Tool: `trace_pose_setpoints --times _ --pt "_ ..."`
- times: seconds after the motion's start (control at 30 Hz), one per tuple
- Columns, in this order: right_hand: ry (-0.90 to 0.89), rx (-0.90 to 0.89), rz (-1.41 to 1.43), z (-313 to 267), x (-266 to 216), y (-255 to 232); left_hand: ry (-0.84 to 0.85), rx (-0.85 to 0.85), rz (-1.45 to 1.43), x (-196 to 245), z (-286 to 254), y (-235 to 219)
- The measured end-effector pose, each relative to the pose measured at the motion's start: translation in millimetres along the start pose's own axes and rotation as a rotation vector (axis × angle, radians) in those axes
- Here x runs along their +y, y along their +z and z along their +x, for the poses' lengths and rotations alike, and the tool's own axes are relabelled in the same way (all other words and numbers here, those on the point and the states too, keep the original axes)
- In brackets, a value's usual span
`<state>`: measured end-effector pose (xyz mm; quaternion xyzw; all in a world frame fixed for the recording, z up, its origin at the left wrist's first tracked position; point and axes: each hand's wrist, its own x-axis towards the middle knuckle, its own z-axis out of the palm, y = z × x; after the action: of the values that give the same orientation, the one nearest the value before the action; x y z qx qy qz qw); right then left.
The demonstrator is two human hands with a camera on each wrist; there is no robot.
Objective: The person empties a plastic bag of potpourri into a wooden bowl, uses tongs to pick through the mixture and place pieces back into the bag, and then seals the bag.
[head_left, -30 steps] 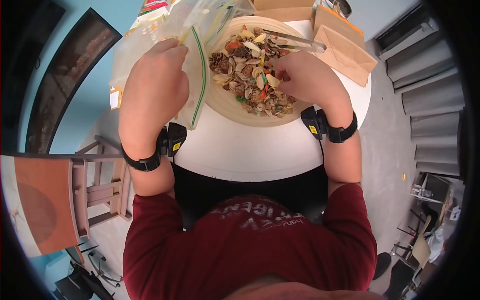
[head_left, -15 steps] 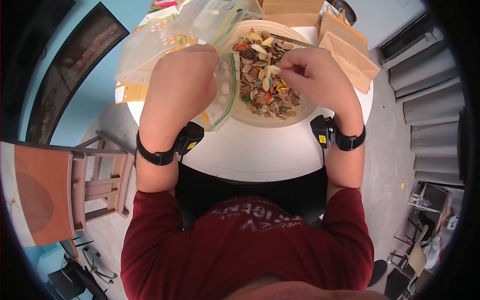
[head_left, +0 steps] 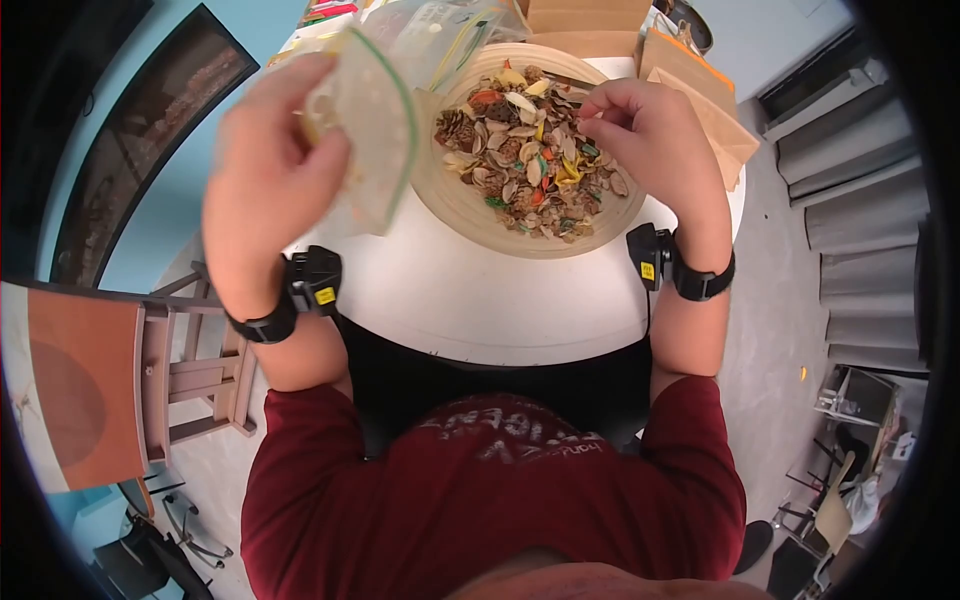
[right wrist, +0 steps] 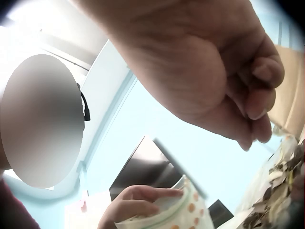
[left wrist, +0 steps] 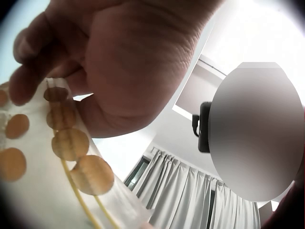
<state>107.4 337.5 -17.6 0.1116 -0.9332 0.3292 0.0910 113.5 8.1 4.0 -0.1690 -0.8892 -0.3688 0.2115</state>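
Observation:
My left hand [head_left: 265, 165] grips a translucent zip bag [head_left: 380, 140] with a green edge line, tilted up left of the bowl. In the left wrist view, orange dots and a yellow zip strip show on the bag [left wrist: 28, 191]. A pale round bowl [head_left: 455, 230] holds potpourri [head_left: 525, 150]: dried petals, shell-like pieces, pine cones and coloured bits. Over its right side is my right hand [head_left: 655, 135], fingers curled and thumb close to the fingertips. No object shows between the right hand's fingers [right wrist: 261, 102] in the right wrist view.
More clear zip bags [head_left: 425, 40] lie behind the bowl at the left. A brown paper bag [head_left: 690, 75] stands at the back right, with brown card [head_left: 585, 25] beside it. Metal tongs [head_left: 565, 82] lie on the bowl's far side, partly behind the right hand.
The left hand first brought the bag right, over the bowl's edge, then swung it back left and lifted it. The right hand rose out of the potpourri and moved right.

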Motion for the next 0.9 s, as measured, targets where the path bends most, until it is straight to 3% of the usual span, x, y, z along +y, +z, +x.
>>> trace_pose_setpoints --times 0.07,0.2,0.3,0.43,0.63,0.77,0.8,0.9 --pt "-0.009 -0.025 -0.003 5.1 19.4 6.0 -0.148 0.074 -0.153 -12.1 2.0 -16.1" --pt "-0.002 -0.118 -0.118 10.1 23.9 15.4 -0.170 0.383 -0.357 -23.0 4.8 -27.0" --pt "0.042 -0.171 -0.162 13.5 18.6 20.9 -0.164 0.415 -0.364 -13.8 4.6 -23.0" --pt "0.041 -0.197 -0.167 19.8 23.4 28.9 -0.036 0.179 -0.169 -29.2 4.8 -15.4" --pt "0.076 -0.161 -0.034 22.2 30.4 36.8 0.149 0.018 0.038 -8.0 5.3 21.1" --pt "0.091 -0.123 0.032 24.2 37.0 37.0 0.070 -0.055 -0.036 9.1 1.5 34.8" --pt "0.098 -0.108 0.052 24.5 38.4 36.8 0.167 -0.026 -0.027 6.1 1.8 40.5" --pt "0.092 -0.088 0.057 26.1 38.4 32.2 0.151 -0.104 -0.079 2.7 -0.6 51.4"
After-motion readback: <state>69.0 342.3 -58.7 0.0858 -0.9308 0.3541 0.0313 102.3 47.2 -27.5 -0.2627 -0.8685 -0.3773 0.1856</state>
